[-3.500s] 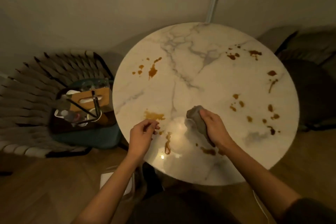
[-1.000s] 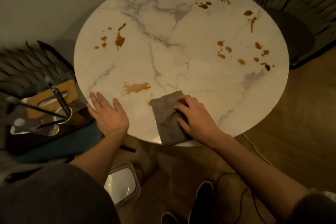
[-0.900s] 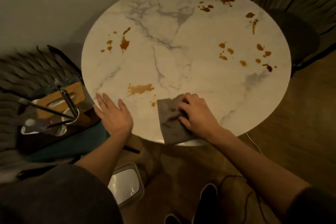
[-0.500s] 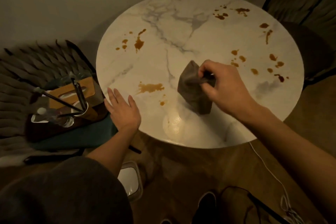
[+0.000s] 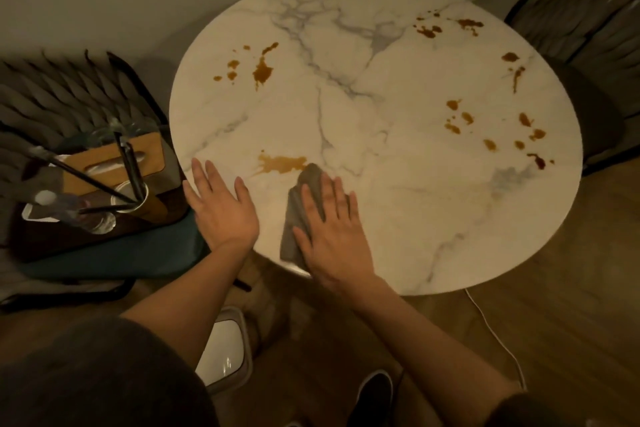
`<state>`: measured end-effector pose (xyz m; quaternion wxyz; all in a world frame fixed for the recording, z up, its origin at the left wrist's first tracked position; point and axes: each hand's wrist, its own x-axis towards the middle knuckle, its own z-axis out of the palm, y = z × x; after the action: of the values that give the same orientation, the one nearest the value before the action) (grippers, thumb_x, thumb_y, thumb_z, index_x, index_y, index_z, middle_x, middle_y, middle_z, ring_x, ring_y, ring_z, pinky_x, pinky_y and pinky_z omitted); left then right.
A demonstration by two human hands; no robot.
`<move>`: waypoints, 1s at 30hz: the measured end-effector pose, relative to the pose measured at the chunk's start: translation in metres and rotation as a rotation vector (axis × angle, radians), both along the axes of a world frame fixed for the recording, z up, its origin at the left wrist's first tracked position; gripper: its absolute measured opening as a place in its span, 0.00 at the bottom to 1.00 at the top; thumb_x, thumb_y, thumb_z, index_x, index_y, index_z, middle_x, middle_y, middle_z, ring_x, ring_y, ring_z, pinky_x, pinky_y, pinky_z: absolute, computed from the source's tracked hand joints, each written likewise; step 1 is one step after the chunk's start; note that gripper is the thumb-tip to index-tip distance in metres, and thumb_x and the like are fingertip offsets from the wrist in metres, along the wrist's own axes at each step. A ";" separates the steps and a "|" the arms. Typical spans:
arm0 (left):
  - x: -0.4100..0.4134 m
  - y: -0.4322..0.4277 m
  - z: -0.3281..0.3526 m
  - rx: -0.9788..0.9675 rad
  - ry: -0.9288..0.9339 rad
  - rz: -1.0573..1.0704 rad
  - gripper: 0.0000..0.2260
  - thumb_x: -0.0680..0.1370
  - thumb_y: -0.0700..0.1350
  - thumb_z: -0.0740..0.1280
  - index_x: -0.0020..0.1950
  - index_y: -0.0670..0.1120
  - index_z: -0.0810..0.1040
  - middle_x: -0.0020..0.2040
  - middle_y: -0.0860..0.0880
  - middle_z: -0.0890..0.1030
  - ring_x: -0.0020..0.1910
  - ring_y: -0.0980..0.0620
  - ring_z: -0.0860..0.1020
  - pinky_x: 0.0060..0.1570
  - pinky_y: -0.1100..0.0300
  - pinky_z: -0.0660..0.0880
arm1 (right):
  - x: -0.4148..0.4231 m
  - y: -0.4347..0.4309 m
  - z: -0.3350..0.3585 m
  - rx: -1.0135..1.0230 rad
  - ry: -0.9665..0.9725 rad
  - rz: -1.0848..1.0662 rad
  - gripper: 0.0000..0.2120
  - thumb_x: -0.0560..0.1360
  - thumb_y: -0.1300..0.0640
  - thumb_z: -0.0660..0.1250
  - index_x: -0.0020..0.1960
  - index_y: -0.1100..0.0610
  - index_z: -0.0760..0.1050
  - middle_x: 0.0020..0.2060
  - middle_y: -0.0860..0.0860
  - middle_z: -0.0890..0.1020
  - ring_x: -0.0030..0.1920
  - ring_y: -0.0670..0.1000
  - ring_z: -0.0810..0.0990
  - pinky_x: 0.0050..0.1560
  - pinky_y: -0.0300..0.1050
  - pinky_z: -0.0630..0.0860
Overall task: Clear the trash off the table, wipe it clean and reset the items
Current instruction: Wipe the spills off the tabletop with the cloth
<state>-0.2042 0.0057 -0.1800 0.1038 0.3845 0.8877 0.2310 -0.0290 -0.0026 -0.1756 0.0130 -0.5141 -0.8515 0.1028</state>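
The cloth (image 5: 293, 225), pinched aloft a moment ago, now lies flat at the near edge of the surface (image 5: 398, 156) under the spread right grip (image 5: 332, 229), touching an orange spill (image 5: 282, 163). The spread left grip (image 5: 221, 208) braces beside it. Wiping looks barely begun.

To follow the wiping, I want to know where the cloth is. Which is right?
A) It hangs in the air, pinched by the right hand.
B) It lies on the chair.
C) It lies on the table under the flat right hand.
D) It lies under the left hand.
C: the right hand presses with straight fingers on the cloth, which lies on the table beside the nearest stain; the left hand rests bare on the table.
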 end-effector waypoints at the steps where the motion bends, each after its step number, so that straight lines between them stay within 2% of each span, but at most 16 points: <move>1: 0.002 0.001 0.000 0.000 0.003 -0.002 0.27 0.83 0.54 0.51 0.79 0.44 0.52 0.80 0.50 0.49 0.78 0.41 0.48 0.71 0.46 0.60 | 0.015 0.004 0.001 0.010 -0.033 0.130 0.31 0.81 0.41 0.48 0.80 0.53 0.51 0.79 0.59 0.50 0.79 0.60 0.47 0.76 0.61 0.47; 2: 0.003 0.001 0.000 -0.003 0.004 -0.004 0.27 0.83 0.54 0.51 0.79 0.44 0.52 0.80 0.50 0.48 0.78 0.41 0.48 0.71 0.46 0.59 | 0.035 0.009 0.002 0.021 -0.055 0.219 0.31 0.80 0.41 0.46 0.80 0.52 0.50 0.79 0.57 0.49 0.79 0.57 0.46 0.76 0.59 0.45; 4: 0.000 0.000 -0.001 0.005 -0.002 0.003 0.27 0.83 0.54 0.51 0.79 0.45 0.52 0.80 0.50 0.48 0.78 0.41 0.48 0.70 0.45 0.61 | 0.077 0.029 0.006 0.028 -0.116 0.209 0.31 0.80 0.40 0.42 0.80 0.50 0.47 0.79 0.53 0.46 0.79 0.55 0.44 0.77 0.57 0.41; 6: -0.002 0.000 -0.002 0.011 -0.013 0.005 0.27 0.83 0.54 0.52 0.79 0.45 0.53 0.80 0.51 0.48 0.78 0.41 0.49 0.69 0.44 0.63 | 0.092 0.054 0.009 0.034 -0.143 0.028 0.32 0.78 0.40 0.38 0.80 0.51 0.46 0.79 0.55 0.45 0.79 0.58 0.42 0.77 0.56 0.39; 9: -0.001 -0.001 0.000 0.005 -0.033 -0.002 0.27 0.83 0.53 0.53 0.79 0.44 0.54 0.80 0.50 0.49 0.77 0.41 0.50 0.70 0.45 0.62 | 0.038 0.052 0.006 0.040 -0.056 -0.211 0.33 0.79 0.42 0.40 0.80 0.55 0.48 0.79 0.59 0.47 0.78 0.60 0.45 0.77 0.60 0.47; 11: -0.010 -0.002 0.000 0.018 -0.043 -0.033 0.26 0.82 0.52 0.56 0.78 0.45 0.56 0.80 0.49 0.51 0.76 0.40 0.52 0.70 0.43 0.60 | 0.002 0.025 0.004 0.035 -0.013 -0.031 0.31 0.80 0.43 0.45 0.80 0.54 0.49 0.79 0.59 0.49 0.79 0.60 0.46 0.77 0.60 0.49; 13: -0.032 0.007 0.004 0.054 -0.068 -0.059 0.25 0.81 0.51 0.58 0.77 0.46 0.59 0.79 0.49 0.54 0.75 0.40 0.56 0.70 0.42 0.60 | 0.006 0.016 0.007 0.015 -0.036 0.285 0.29 0.81 0.43 0.49 0.80 0.50 0.50 0.79 0.56 0.50 0.79 0.56 0.46 0.77 0.56 0.46; 14: -0.044 0.017 0.006 0.067 -0.083 -0.060 0.25 0.81 0.50 0.59 0.77 0.45 0.58 0.78 0.48 0.55 0.75 0.41 0.57 0.70 0.43 0.60 | 0.018 0.024 0.009 0.018 -0.019 0.343 0.29 0.81 0.42 0.49 0.79 0.48 0.51 0.79 0.54 0.50 0.79 0.54 0.46 0.78 0.55 0.45; 15: -0.055 0.028 0.007 0.076 -0.104 -0.052 0.26 0.81 0.50 0.58 0.77 0.45 0.57 0.78 0.47 0.54 0.75 0.41 0.57 0.71 0.45 0.59 | 0.028 0.035 0.009 0.021 -0.014 0.325 0.29 0.81 0.42 0.49 0.79 0.47 0.51 0.79 0.53 0.49 0.79 0.53 0.46 0.78 0.55 0.46; 17: -0.067 0.049 0.011 0.066 -0.138 -0.029 0.27 0.83 0.50 0.55 0.79 0.43 0.53 0.79 0.46 0.51 0.77 0.43 0.55 0.73 0.48 0.56 | 0.034 0.064 0.005 0.043 -0.020 0.118 0.29 0.81 0.41 0.47 0.80 0.47 0.49 0.80 0.52 0.49 0.79 0.53 0.45 0.77 0.56 0.47; 20: -0.071 0.062 0.005 0.045 -0.071 -0.004 0.26 0.84 0.51 0.51 0.79 0.42 0.51 0.80 0.48 0.48 0.77 0.45 0.54 0.73 0.50 0.56 | -0.016 0.087 0.001 0.047 0.025 -0.122 0.29 0.82 0.42 0.48 0.80 0.49 0.48 0.79 0.56 0.48 0.79 0.57 0.44 0.77 0.57 0.44; 21: -0.072 0.065 0.002 0.052 -0.068 0.002 0.25 0.84 0.51 0.50 0.79 0.42 0.52 0.80 0.49 0.49 0.77 0.46 0.54 0.72 0.51 0.57 | -0.036 0.086 -0.001 0.064 0.036 -0.090 0.29 0.82 0.42 0.48 0.80 0.50 0.48 0.79 0.57 0.48 0.79 0.58 0.44 0.77 0.58 0.44; 23: -0.072 0.062 -0.001 0.046 -0.086 0.033 0.24 0.84 0.50 0.50 0.79 0.43 0.53 0.80 0.50 0.49 0.77 0.47 0.56 0.72 0.51 0.58 | -0.051 0.066 -0.004 0.040 0.042 0.145 0.29 0.81 0.41 0.48 0.80 0.49 0.49 0.79 0.57 0.49 0.79 0.57 0.44 0.77 0.58 0.46; 26: -0.070 0.061 0.001 0.084 -0.113 0.044 0.24 0.84 0.50 0.50 0.79 0.44 0.53 0.80 0.51 0.49 0.77 0.47 0.55 0.72 0.51 0.57 | -0.006 0.055 0.002 0.009 -0.025 0.442 0.29 0.81 0.41 0.49 0.79 0.47 0.51 0.79 0.54 0.50 0.79 0.54 0.45 0.78 0.54 0.46; 28: -0.070 0.062 0.002 0.123 -0.140 0.063 0.25 0.84 0.50 0.51 0.79 0.43 0.52 0.80 0.49 0.50 0.77 0.47 0.55 0.72 0.51 0.57 | 0.029 0.081 0.006 0.013 -0.047 0.438 0.28 0.81 0.41 0.49 0.79 0.46 0.50 0.80 0.52 0.49 0.79 0.52 0.45 0.77 0.53 0.47; 30: -0.071 0.064 0.001 0.139 -0.155 0.079 0.25 0.84 0.50 0.51 0.79 0.43 0.51 0.80 0.49 0.50 0.77 0.47 0.56 0.72 0.51 0.58 | 0.033 0.116 0.009 0.028 -0.064 0.256 0.28 0.81 0.40 0.46 0.79 0.45 0.49 0.80 0.51 0.47 0.79 0.52 0.44 0.78 0.53 0.46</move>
<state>-0.2756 0.0698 -0.1794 0.1360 0.3366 0.8732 0.3251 0.0044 0.1131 -0.1669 -0.0200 -0.4039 -0.9115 0.0754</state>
